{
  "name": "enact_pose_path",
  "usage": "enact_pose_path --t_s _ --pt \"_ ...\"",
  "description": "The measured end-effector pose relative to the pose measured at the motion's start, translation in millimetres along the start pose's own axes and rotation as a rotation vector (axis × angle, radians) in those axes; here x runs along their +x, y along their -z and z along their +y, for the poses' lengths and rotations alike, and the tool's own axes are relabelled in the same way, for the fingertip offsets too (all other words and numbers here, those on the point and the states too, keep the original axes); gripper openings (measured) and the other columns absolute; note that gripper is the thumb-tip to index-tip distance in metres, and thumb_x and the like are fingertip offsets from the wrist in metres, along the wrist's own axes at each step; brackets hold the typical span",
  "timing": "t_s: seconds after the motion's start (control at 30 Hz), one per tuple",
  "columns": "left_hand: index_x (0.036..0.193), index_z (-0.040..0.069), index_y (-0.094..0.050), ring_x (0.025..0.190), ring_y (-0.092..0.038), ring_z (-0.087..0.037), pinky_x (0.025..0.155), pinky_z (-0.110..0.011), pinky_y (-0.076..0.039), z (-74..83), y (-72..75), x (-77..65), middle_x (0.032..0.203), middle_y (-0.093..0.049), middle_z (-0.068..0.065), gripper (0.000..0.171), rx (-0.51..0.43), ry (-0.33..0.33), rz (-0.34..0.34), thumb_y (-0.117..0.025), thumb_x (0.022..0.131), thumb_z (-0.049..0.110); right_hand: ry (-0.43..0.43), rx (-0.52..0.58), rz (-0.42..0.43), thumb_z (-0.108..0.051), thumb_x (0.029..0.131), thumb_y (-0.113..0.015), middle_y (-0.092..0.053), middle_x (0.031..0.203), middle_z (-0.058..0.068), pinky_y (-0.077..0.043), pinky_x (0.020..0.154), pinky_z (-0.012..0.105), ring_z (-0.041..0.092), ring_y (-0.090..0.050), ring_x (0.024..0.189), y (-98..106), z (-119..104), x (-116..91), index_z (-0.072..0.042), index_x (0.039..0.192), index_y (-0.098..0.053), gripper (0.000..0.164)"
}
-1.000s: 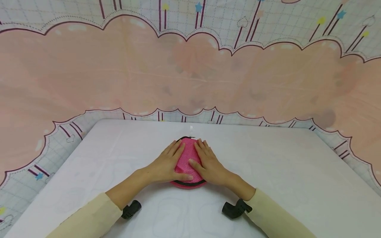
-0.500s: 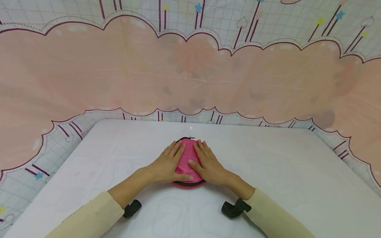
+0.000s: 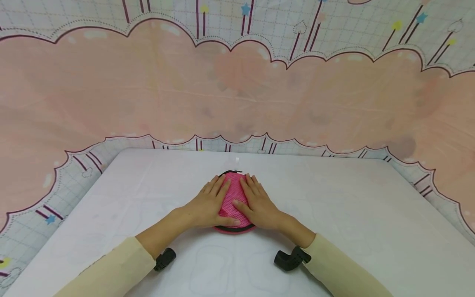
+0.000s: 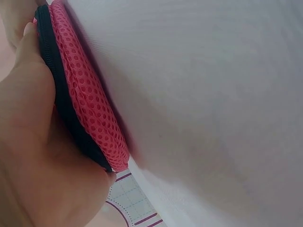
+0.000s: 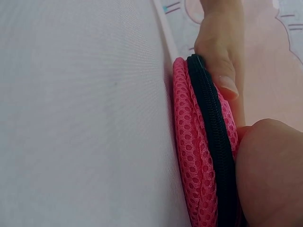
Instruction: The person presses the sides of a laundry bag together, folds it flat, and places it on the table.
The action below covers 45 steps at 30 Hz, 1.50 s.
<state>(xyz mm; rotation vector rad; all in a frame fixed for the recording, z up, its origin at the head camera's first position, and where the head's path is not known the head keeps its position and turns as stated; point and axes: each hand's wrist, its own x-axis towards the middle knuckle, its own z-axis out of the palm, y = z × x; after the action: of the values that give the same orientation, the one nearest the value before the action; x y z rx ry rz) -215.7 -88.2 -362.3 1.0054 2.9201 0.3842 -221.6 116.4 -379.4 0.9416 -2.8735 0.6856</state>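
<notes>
A pink mesh pouch point(image 3: 233, 198) with a black zipper point(image 5: 215, 127) around its side lies flat on the white table, straight ahead in the head view. My left hand point(image 3: 208, 206) rests on its left part, fingers extended and thumb laid along the near edge. On the right part lies my right hand point(image 3: 259, 206), its fingers straight and its thumb pointing inward across the mesh. In the left wrist view the pouch's pink side point(image 4: 90, 94) touches the tabletop. Both palms cover much of the pouch's top, and whatever is inside it is hidden.
The white table point(image 3: 352, 206) spreads out on both sides of the pouch. Behind it hangs a peach-and-white patterned cloth point(image 3: 185, 95). A black wrist mount sits under each sleeve, the left mount point(image 3: 165, 259) and the right mount point(image 3: 291, 259), close above the tabletop.
</notes>
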Motion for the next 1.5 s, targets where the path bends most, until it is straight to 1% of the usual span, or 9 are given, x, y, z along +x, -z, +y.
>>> enact_pose_path --t_s 0.13,0.43,0.8,1.17,1.5 --pt "0.149 -0.007 -0.014 0.142 -0.004 -0.044 0.112 -0.054 -0.013 1.0 1.8 -0.1 0.155 -0.006 -0.026 0.109 0.008 0.005 -0.014 -0.059 0.082 0.066 -0.005 -0.009 -0.001 -0.039 0.101 -0.043 -0.008 0.156 0.024 -0.004 0.114 0.052 0.038 0.002 0.143 -0.2 -0.2 0.2 0.006 0.149 -0.018 0.070" --pt "0.149 -0.008 -0.015 0.141 -0.005 -0.045 0.111 -0.056 -0.015 3.4 4.6 -0.4 0.155 -0.008 -0.027 0.109 0.002 0.009 -0.030 -0.059 0.082 0.066 -0.001 -0.028 0.004 -0.040 0.101 -0.042 -0.008 0.156 0.024 -0.005 0.114 0.052 0.038 0.002 0.143 -1.3 0.2 0.4 0.006 0.149 -0.017 0.071" --pt "0.149 -0.008 -0.014 0.141 -0.003 -0.044 0.112 -0.056 -0.013 5.8 4.9 -0.6 0.155 -0.006 -0.027 0.108 0.000 0.022 -0.045 -0.060 0.083 0.064 0.003 -0.039 0.001 -0.041 0.100 -0.043 -0.007 0.156 0.024 -0.006 0.113 0.052 0.038 0.001 0.143 -1.8 1.0 -0.8 0.004 0.150 -0.017 0.072" --pt "0.149 -0.008 -0.015 0.141 -0.005 -0.044 0.112 -0.055 -0.013 5.1 2.8 1.0 0.154 -0.006 -0.028 0.107 0.021 0.020 -0.049 -0.059 0.083 0.064 -0.003 -0.045 -0.012 -0.041 0.100 -0.043 -0.006 0.156 0.024 -0.005 0.114 0.051 0.038 0.000 0.144 0.1 -1.7 -1.9 0.004 0.150 -0.016 0.072" --pt "0.148 -0.010 -0.016 0.141 -0.006 -0.046 0.111 -0.056 -0.013 6.0 3.2 0.1 0.154 -0.007 -0.030 0.107 0.033 0.011 -0.049 -0.059 0.083 0.064 0.004 -0.068 -0.030 -0.041 0.101 -0.041 -0.005 0.156 0.024 -0.003 0.114 0.051 0.038 0.002 0.143 -1.6 -0.7 -1.8 0.004 0.150 -0.015 0.071"
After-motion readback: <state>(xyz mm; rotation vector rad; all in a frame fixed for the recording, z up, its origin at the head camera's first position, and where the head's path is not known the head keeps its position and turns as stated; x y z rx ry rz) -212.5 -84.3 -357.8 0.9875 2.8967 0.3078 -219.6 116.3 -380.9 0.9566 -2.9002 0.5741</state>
